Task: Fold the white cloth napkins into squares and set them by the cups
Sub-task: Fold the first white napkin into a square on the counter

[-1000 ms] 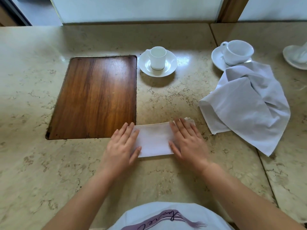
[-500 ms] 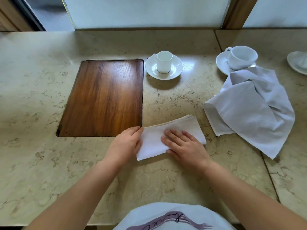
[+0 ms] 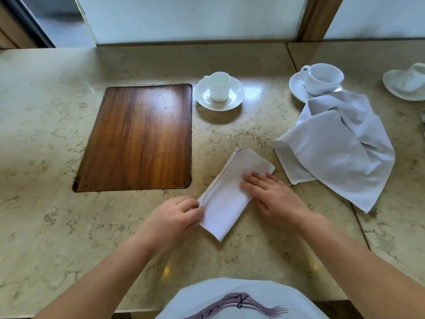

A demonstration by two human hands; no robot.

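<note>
2 bare forearms enter from bottom corners, no sleeves visible up to frame edge. Left hand [image 3: 174,217] and right hand [image 3: 273,199] bare: no rings, no watch, no bracelets, no gloves. Nails short, unpainted as far as visible. Garment [image 3: 241,300] at bottom centre: white or very pale blue fabric. Print across it: mauve brush-stroke band with frayed right end, dark cursive lettering on top, illegible.
</note>
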